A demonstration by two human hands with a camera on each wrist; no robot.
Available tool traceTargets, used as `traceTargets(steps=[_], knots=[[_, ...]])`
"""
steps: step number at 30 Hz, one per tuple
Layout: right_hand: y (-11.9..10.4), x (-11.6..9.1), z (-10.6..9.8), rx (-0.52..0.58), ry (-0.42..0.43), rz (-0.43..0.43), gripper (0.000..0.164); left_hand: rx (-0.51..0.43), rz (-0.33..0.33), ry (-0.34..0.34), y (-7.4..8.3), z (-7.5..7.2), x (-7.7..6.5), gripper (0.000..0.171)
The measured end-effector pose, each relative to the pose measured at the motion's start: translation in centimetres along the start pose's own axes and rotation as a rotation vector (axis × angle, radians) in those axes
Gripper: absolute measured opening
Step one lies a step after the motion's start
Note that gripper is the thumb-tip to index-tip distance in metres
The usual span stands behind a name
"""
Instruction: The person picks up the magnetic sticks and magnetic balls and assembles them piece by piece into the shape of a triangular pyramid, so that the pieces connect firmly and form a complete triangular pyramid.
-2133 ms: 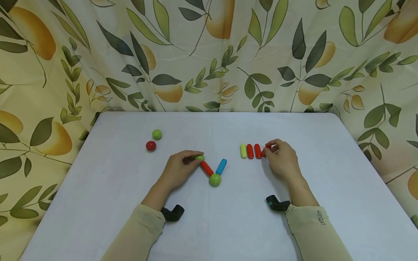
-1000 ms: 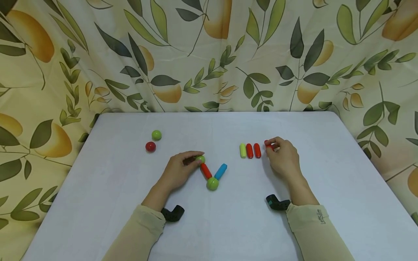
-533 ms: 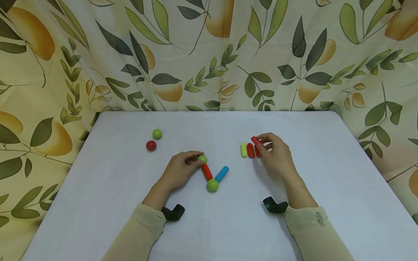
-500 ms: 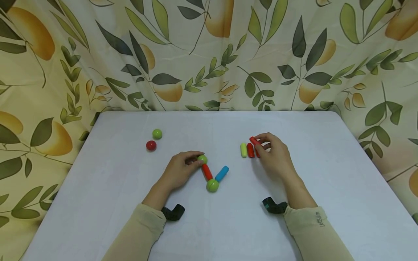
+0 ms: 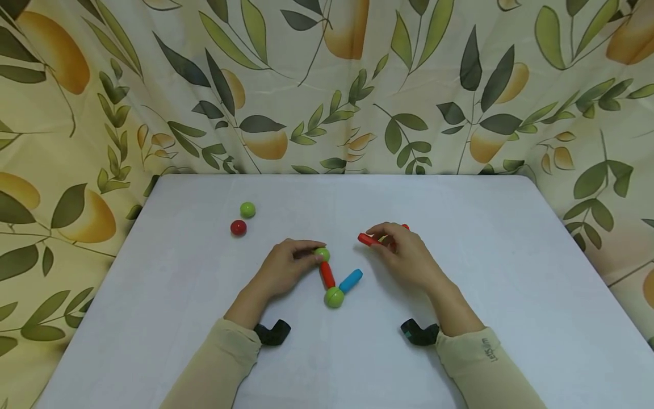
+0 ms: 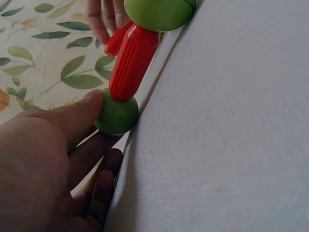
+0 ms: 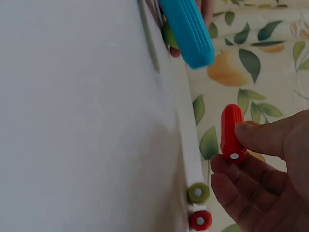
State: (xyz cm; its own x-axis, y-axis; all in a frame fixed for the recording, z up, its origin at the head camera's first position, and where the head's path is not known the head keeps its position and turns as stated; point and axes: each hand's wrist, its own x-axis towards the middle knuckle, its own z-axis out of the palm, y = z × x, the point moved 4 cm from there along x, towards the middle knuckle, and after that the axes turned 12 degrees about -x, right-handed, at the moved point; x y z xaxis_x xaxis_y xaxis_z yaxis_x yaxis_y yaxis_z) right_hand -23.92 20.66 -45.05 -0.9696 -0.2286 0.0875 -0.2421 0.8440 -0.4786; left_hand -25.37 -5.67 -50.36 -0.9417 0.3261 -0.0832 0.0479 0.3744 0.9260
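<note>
My left hand [image 5: 285, 266] pinches a green ball [image 5: 323, 254]; my right hand [image 5: 409, 258], a red stick [image 5: 367, 240].
Both are beyond the blue stick [image 5: 351, 281].

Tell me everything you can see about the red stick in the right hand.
The red stick has grooved sides and looks like plastic. A round silvery spot sits in one end. The right hand pinches it between thumb and fingers, above the white table; in the head view, its exposed end points left.
</note>
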Motion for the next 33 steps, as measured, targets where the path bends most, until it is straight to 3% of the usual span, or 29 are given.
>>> traceTargets(steps=[8, 22, 33], knots=[[-1.6, -0.4, 1.6, 0.037, -0.092, -0.061, 0.030, 0.007, 0.057, -0.036, 0.1, 0.1, 0.3, 0.029], [-2.6, -0.5, 3.0, 0.063, -0.148, -0.094, 0.028, 0.017, 0.099, -0.062, 0.1, 0.0, 0.3, 0.027], [-2.6, -0.6, 3.0, 0.065, -0.173, -0.085, 0.028, 0.022, 0.087, -0.081, 0.1, 0.2, 0.2, 0.028]])
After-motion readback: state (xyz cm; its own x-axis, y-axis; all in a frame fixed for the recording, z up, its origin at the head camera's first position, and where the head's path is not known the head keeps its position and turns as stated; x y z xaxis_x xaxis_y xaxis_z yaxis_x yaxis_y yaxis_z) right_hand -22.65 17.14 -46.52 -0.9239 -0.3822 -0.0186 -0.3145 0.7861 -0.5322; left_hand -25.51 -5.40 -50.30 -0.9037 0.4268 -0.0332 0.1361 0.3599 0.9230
